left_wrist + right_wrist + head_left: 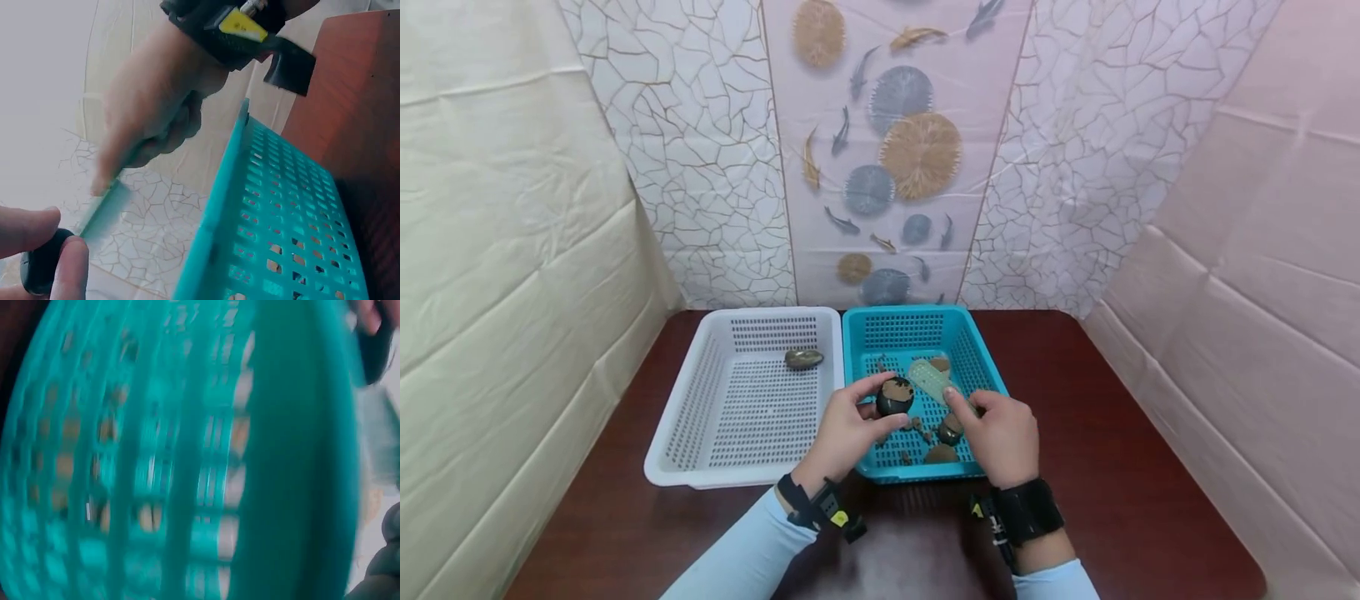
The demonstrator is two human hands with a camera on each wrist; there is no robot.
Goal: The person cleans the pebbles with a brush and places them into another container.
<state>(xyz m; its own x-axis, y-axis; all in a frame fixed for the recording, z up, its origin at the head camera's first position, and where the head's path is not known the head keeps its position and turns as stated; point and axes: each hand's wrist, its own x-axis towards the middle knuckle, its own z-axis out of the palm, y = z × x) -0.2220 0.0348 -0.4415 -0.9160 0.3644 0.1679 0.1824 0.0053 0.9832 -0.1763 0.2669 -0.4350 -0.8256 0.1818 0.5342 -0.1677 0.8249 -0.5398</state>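
Observation:
Thumb and fingers of my left hand point(850, 421) grip a dark, shiny egg point(896, 396) with a patch of brown, mud-like crust on the side facing up. It is held over the left part of the teal basket point(917, 475). My right hand point(1003, 433) holds a pale green brush point(930, 381) by its handle, thumb laid along it. The oval, dotted head points left toward the egg. In the left wrist view the brush point(103, 209) reaches the dark egg point(45, 265) between the fingertips; its lower side is blurred. The basket wall hides most of the right wrist view.
Inside the teal basket lie a partly crusted egg point(950, 429), brown crusted lumps point(940, 454) and scattered crumbs point(917, 425). To its left stands a white basket point(741, 479) with a dark, glossy oval piece point(803, 359). Both rest on a dark red table point(1105, 467).

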